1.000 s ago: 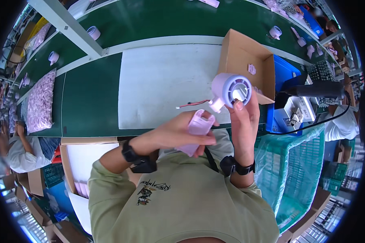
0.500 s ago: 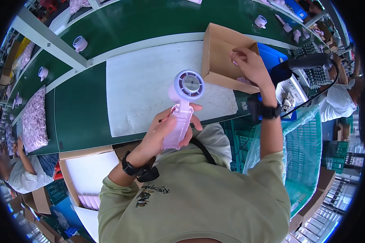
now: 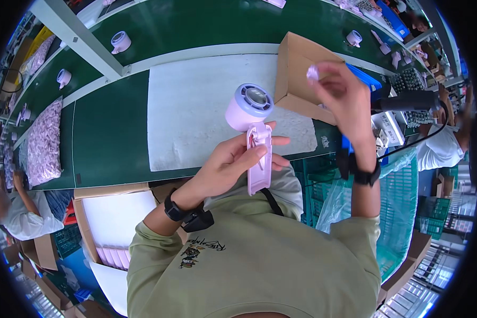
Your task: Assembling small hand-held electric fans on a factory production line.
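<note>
My left hand (image 3: pixel 225 164) is closed around the handle of a pink handheld fan (image 3: pixel 259 153) with a lilac ring round its head. The handle's hollow side faces up, and thin red and dark wires show inside near the neck, with my thumb lying over them. Between the fingertips of my right hand (image 3: pixel 350 106) is a small pink plastic piece (image 3: pixel 312 73); its exact kind cannot be made out. That hand is raised over the right side of an open cardboard box (image 3: pixel 298 69), whose contents are mostly hidden by it.
A white mat (image 3: pixel 196 111) covers part of the green bench. Beyond its rail, more fans (image 3: pixel 121 41) lie on a green surface. At right are a dark handheld device (image 3: pixel 411 100) with a cable and a lined green crate (image 3: pixel 392 212). A bag of pink parts (image 3: pixel 45 143) lies left.
My right hand has lifted out of the box toward me, bringing up the small pink piece. My left hand has turned the fan, so the handle's hollow side and wires now face up.
</note>
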A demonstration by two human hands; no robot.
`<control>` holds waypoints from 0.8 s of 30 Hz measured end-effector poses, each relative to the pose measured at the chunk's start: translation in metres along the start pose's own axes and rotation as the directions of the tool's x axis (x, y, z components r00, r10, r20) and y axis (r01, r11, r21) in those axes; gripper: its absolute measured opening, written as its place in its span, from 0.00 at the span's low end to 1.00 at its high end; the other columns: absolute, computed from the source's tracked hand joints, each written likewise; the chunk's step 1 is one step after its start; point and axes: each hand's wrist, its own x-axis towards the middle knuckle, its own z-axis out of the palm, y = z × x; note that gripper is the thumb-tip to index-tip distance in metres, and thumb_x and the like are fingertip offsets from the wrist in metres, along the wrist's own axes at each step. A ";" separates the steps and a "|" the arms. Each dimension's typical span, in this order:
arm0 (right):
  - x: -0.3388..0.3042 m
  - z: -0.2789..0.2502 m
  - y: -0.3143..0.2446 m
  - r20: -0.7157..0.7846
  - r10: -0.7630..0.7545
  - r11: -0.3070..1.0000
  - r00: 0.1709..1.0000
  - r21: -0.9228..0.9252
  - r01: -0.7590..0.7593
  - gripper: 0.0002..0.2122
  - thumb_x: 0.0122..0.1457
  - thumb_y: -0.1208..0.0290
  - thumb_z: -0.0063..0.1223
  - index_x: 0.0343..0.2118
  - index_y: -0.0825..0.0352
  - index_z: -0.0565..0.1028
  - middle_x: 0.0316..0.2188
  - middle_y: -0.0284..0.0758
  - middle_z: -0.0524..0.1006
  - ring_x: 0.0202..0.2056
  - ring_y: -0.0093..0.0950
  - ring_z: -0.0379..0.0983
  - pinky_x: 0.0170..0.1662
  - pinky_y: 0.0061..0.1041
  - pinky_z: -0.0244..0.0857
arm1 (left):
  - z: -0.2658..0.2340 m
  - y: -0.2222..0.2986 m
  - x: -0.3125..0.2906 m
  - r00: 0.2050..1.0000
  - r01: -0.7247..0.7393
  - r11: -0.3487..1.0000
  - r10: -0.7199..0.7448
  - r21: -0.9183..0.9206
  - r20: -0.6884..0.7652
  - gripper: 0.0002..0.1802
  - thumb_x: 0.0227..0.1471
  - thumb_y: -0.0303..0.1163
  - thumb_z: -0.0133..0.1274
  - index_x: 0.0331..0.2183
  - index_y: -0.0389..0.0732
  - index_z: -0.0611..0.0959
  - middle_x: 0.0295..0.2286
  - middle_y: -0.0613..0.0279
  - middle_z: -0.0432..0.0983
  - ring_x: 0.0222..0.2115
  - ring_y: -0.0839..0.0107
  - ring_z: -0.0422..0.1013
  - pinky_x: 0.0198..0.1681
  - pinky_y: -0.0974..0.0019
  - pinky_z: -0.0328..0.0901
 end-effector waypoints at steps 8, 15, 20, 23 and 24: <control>-0.068 0.032 -0.053 0.096 -0.540 0.830 0.836 -0.103 0.548 0.15 0.43 0.77 0.66 0.38 0.70 0.79 0.39 0.38 0.78 0.36 0.31 0.77 0.37 0.27 0.74 | -0.004 0.002 -0.002 1.000 0.004 0.957 -0.011 0.290 0.022 0.22 0.62 0.25 0.33 0.57 0.33 0.60 0.45 0.54 0.71 0.42 0.68 0.73 0.49 0.63 0.66; -0.087 0.034 -0.040 0.123 -0.572 0.801 0.811 -0.129 0.585 0.15 0.43 0.80 0.62 0.37 0.71 0.80 0.41 0.39 0.78 0.40 0.35 0.77 0.41 0.28 0.74 | 0.014 -0.003 -0.009 0.993 0.101 0.979 -0.087 0.180 -0.085 0.19 0.63 0.27 0.35 0.53 0.31 0.66 0.40 0.58 0.75 0.40 0.75 0.71 0.47 0.70 0.64; -0.102 0.026 -0.041 0.072 -0.587 0.805 0.806 -0.056 0.591 0.13 0.44 0.81 0.60 0.36 0.72 0.80 0.41 0.39 0.78 0.41 0.35 0.77 0.42 0.28 0.74 | 0.018 -0.012 -0.016 0.985 0.034 0.976 0.004 0.214 -0.175 0.20 0.63 0.33 0.39 0.53 0.31 0.69 0.42 0.60 0.74 0.42 0.81 0.67 0.47 0.73 0.62; -0.107 0.030 -0.043 -0.028 -0.578 0.815 0.815 0.008 0.579 0.13 0.47 0.80 0.60 0.39 0.72 0.79 0.40 0.39 0.78 0.40 0.34 0.77 0.41 0.27 0.74 | 0.017 -0.023 -0.032 0.964 0.090 0.947 -0.006 0.308 -0.264 0.24 0.63 0.40 0.42 0.53 0.32 0.70 0.49 0.54 0.71 0.49 0.72 0.66 0.53 0.65 0.60; -0.110 0.041 -0.044 -0.170 -0.459 0.871 0.872 0.109 0.479 0.13 0.50 0.77 0.58 0.40 0.72 0.77 0.37 0.39 0.78 0.39 0.33 0.77 0.39 0.26 0.74 | 0.023 -0.021 -0.022 0.975 0.086 0.946 -0.016 0.312 -0.222 0.24 0.63 0.40 0.42 0.53 0.32 0.70 0.49 0.54 0.71 0.49 0.72 0.66 0.53 0.65 0.60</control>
